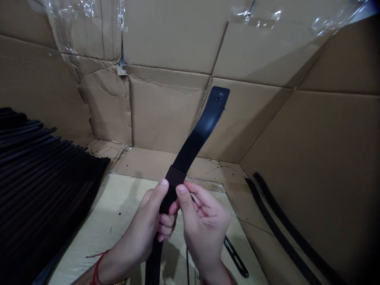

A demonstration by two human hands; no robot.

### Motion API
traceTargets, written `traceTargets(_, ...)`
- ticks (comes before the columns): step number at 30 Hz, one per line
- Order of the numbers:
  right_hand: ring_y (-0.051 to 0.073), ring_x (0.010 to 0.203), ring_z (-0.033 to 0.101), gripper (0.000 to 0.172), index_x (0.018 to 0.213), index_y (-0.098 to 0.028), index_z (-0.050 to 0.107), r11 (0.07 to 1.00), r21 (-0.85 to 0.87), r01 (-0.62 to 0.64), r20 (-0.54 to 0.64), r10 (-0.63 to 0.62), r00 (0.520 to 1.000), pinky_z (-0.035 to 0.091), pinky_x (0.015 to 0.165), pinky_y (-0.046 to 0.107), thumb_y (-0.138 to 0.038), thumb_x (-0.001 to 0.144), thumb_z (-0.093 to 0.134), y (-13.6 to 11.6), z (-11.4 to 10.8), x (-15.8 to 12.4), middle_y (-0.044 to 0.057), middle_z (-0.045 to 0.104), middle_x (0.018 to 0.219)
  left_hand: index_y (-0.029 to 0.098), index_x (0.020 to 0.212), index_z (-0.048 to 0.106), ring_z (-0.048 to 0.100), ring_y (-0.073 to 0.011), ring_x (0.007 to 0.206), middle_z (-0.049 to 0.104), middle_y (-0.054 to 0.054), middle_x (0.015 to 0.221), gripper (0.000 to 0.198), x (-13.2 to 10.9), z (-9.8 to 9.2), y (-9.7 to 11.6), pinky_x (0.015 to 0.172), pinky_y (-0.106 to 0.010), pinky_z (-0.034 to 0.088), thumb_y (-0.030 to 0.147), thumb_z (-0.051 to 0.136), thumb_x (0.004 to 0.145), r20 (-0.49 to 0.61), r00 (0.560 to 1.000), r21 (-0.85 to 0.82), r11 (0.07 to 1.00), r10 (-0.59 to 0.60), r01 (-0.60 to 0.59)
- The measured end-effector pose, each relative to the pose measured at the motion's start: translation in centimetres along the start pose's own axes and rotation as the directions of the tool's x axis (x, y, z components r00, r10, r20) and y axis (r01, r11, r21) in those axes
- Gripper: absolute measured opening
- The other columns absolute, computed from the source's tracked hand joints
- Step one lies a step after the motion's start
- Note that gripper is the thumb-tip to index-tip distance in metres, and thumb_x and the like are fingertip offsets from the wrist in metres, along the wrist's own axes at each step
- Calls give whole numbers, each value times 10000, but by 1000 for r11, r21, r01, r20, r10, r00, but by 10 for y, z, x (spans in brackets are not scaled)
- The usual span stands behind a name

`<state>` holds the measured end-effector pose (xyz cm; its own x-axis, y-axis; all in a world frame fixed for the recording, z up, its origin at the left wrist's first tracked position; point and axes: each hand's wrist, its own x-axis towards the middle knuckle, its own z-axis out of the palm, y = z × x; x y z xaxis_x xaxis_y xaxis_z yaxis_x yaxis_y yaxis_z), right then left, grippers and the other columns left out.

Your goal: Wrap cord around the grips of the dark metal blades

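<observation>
A black belt (194,140) rises from the lower middle, its far end bent away, with one small hole near the tip. A dark brown band (175,175) wraps across it just above my hands. My left hand (151,215) is closed round the belt, thumb on the face below the band. My right hand (203,223) pinches the belt's right edge by the band between thumb and forefinger; its other fingers are curled. Whether a small thing is also inside those fingers cannot be made out. A black slotted handle (236,257) shows beside my right wrist.
A stack of dark straps (44,190) fills the left side. Two black straps (282,229) lean along the right. Cardboard walls (169,107) enclose the pale work board (118,202), with specks and loose threads around it. Clear plastic film (86,23) hangs at the upper left.
</observation>
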<state>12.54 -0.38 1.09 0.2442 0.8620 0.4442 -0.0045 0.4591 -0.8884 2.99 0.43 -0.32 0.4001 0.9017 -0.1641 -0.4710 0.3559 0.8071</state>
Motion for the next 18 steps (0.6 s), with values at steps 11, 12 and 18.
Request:
traceTargets(11, 55, 347, 408, 371, 996, -155, 738, 919, 167, -357, 518, 226, 825, 274, 331, 151, -459, 783, 716, -3, -23, 20, -22, 589, 464, 185, 593, 476, 243, -69, 207, 306, 69, 309, 644, 4, -20, 5, 222, -168, 239, 708, 236, 881, 603, 780, -121, 947, -168, 297)
traceTargets(12, 71, 363, 454, 369, 993, -155, 742, 926, 162, -340, 497, 221, 839, 309, 341, 156, -451, 775, 726, -2, -22, 19, -21, 589, 461, 185, 596, 481, 245, -74, 208, 301, 67, 307, 672, 7, -21, 4, 224, -176, 244, 724, 193, 875, 640, 742, -85, 941, -201, 328)
traceTargets(18, 149, 482, 609, 193, 835, -178, 763, 977, 64, -202, 281, 177, 943, 511, 433, 238, -357, 768, 735, -2, -14, 20, 20, 688, 613, 155, 858, 534, 398, -50, 474, 477, 45, 579, 457, 7, -14, 6, 436, -137, 319, 612, 525, 848, 143, 976, 285, 937, 165, -201)
